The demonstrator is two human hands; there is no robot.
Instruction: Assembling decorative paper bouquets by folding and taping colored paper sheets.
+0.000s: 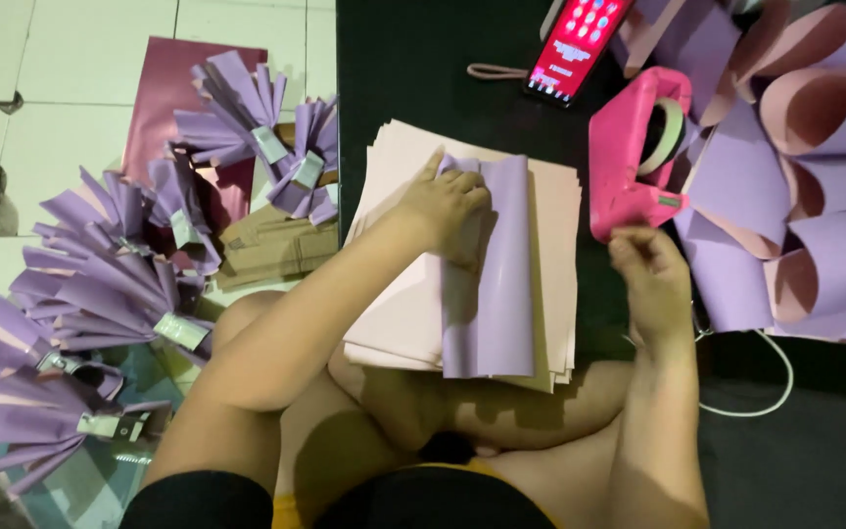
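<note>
My left hand (447, 208) presses down on a folded purple sheet (501, 284) that lies on a stack of pale pink paper sheets (399, 313) on a dark mat. Fingers curl over the fold's top edge. My right hand (650, 279) reaches to the pink tape dispenser (629, 157) just right of the stack, fingertips pinched at its front cutter end, apparently on the tape; the tape itself is too small to see. A roll of pale tape (671, 132) sits in the dispenser.
Rolled purple-and-pink paper cones (805, 167) pile up at the right. Several fanned purple bundles with clips (100, 284) lie on the tiled floor at left, beside a maroon sheet (164, 98). A lit phone (575, 44) lies at the top. A white cable (766, 377) loops near my right arm.
</note>
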